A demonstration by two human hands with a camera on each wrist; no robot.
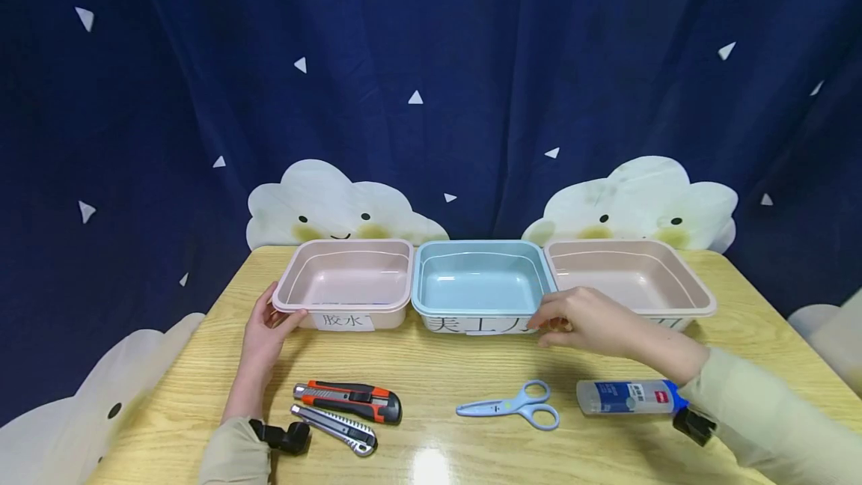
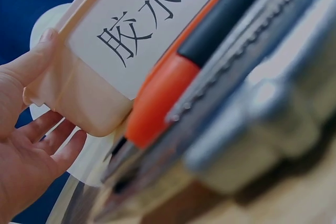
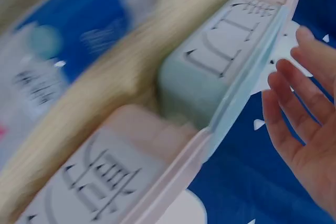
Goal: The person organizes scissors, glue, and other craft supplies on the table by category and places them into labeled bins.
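My left hand (image 1: 263, 335) holds the front left corner of the left pink bin (image 1: 390, 318), thumb on the rim and fingers around the side. In the left wrist view the thumb meets the rim of this pink bin (image 2: 79, 98), which bears a white label. My right hand (image 1: 592, 320) hovers before the front right corner of the blue bin (image 1: 485, 305). Its fingers are loosely bent and hold nothing. In the right wrist view, that hand (image 3: 310, 124) appears apart from the blue bin (image 3: 184, 87). The right pink bin (image 1: 700, 304) is partly hidden behind my right hand.
Before the bins lie an orange-black utility knife (image 1: 357, 399), a silver utility knife (image 1: 337, 429), light blue scissors (image 1: 505, 406) and a clear glue bottle (image 1: 622, 397) with a blue cap, beneath my right forearm. A dark blue curtain (image 1: 471, 21) hangs behind the wooden table (image 1: 431, 365).
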